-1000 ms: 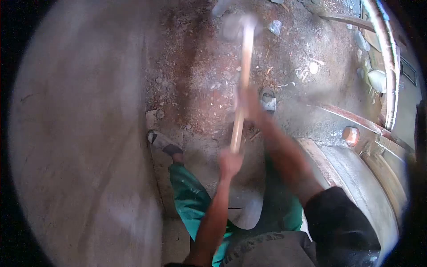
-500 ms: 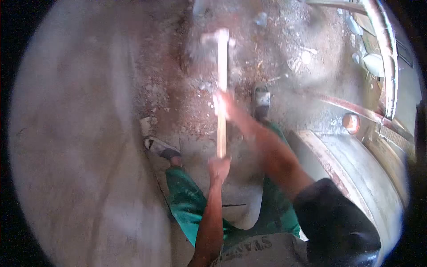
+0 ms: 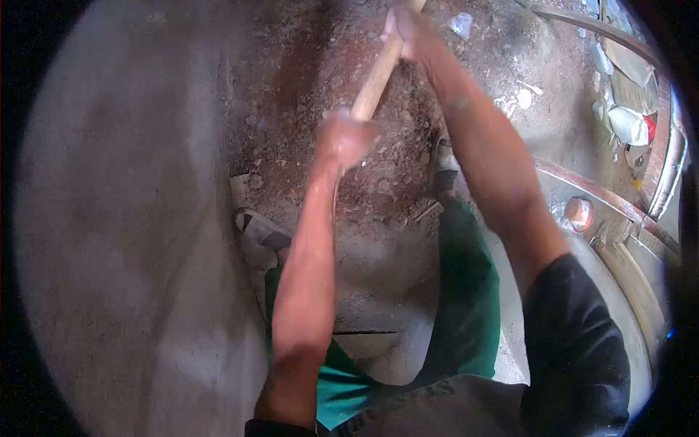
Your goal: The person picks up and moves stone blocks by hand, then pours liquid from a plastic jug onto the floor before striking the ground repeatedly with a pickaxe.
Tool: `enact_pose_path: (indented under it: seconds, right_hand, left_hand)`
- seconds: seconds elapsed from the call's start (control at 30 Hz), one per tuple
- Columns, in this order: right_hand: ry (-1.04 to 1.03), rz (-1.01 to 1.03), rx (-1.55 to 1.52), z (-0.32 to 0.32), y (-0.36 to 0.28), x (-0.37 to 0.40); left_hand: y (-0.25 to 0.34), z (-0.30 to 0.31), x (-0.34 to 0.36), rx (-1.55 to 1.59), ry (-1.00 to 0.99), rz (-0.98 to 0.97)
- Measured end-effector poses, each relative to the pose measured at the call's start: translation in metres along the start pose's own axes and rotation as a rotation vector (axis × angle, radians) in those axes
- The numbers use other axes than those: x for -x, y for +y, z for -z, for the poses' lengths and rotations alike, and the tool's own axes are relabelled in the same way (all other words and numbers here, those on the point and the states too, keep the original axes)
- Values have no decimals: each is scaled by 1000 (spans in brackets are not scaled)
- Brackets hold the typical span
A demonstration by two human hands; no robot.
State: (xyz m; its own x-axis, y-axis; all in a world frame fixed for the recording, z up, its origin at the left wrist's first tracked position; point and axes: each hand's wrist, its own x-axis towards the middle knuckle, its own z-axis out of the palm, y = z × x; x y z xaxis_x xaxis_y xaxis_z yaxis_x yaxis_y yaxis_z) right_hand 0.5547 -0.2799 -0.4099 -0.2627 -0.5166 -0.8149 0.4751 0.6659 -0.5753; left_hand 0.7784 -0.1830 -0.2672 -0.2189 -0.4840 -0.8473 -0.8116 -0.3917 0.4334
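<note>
Gripping with a closed fist, the left hand [image 3: 344, 140] at 12 o'clock held a wooden handle [image 3: 377, 82], which slanted toward 1 o'clock into the right hand [image 3: 405, 33], also closed around it; an orange cup [image 3: 579, 214] sat at 3 o'clock.

Dim, hazy; fisheye bowing, black corners. Left hand [image 3: 344, 142] and right hand [image 3: 408, 33] motion-blurred. Floor [image 3: 561, 131] right of both hands is brighter; grey surface [image 3: 124, 211] leftward shadowed.
</note>
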Motion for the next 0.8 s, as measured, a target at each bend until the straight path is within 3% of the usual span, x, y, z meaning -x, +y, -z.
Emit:
enact_pose_path:
  seconds: [0.2,0.23,0.33,0.4,0.43,0.5,0.57,0.6,0.67,0.73,0.8]
  right_hand:
    - [111,8,-85,-27,91,-2]
    - [82,-70,-207,-36,73,26]
    - [-227,45,-457,-10,86,64]
    - [-149,-23,-241,19,115,61]
    - [-73,-22,60,20,125,79]
    - [-188,-109,-7,32,181,118]
    - [-163,-278,-230,27,206,151]
    - [63,-395,-96,13,197,189]
    - [-36,-621,-204,21,184,236]
    - [110,-490,-32,23,158,246]
    - [150,-328,73,37,125,249]
  left_hand:
    - [-52,27,33,-160,45,3]
    - [-47,28,35,-215,120,10]
    - [-31,24,63,-178,60,50]
    - [-40,-8,79,-99,39,120]
    - [-45,-23,94,-52,-17,171]
    - [-98,-89,119,-141,42,176]
    - [-112,-121,159,42,-97,369]
    - [-128,-144,189,76,-83,370]
    - [-132,-162,216,179,-60,409]
    - [-116,-168,233,327,-56,512]
    - [-91,-165,208,225,-65,332]
